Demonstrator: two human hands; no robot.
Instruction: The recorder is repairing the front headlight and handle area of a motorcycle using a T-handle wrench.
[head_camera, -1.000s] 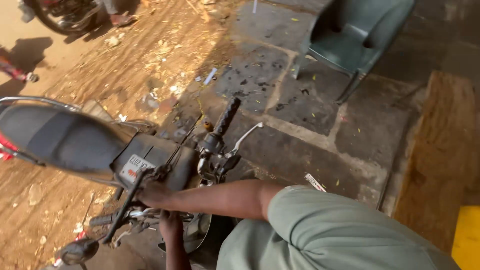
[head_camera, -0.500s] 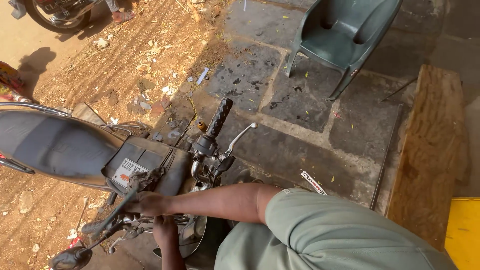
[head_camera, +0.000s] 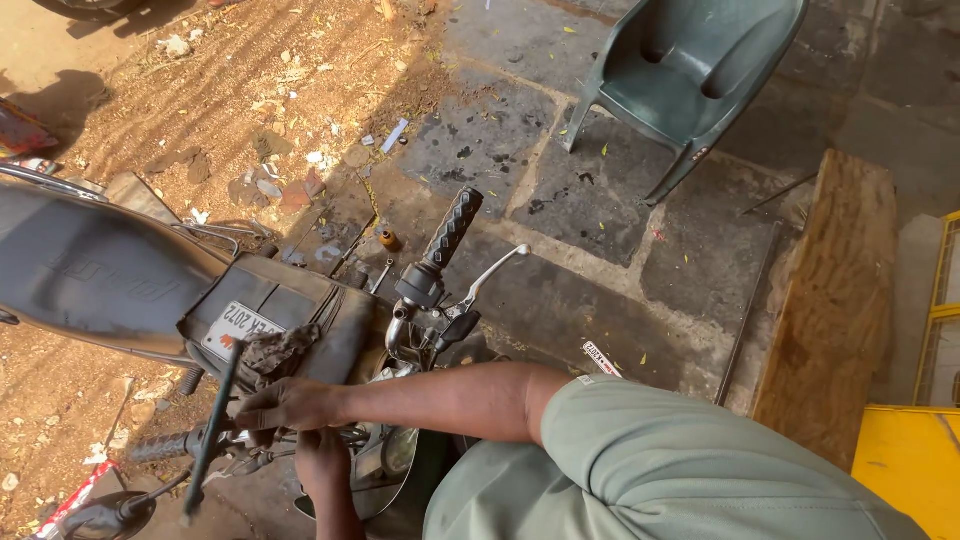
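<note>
Right hand: our right hand (head_camera: 285, 405) is closed around a long dark rod (head_camera: 212, 432) over the motorcycle's handlebar (head_camera: 160, 447).
Left hand: our left hand (head_camera: 322, 455) sits just below; we cannot tell its grip.
Nearby: greasy rag (head_camera: 280, 350) on the tank; green chair (head_camera: 690, 75) well apart.

ground, right side: dark grey stone-slab paving (head_camera: 590, 300), stained, few yellow leaves on it
ground, left side: reddish dirt (head_camera: 250, 90) with stones and scraps
far right: green plastic chair (head_camera: 690, 80) standing on the slabs
right: rough brown wooden block (head_camera: 835, 300)
middle: small spanner (head_camera: 383, 274) and little orange cap (head_camera: 388, 240) near the motorbike
</note>
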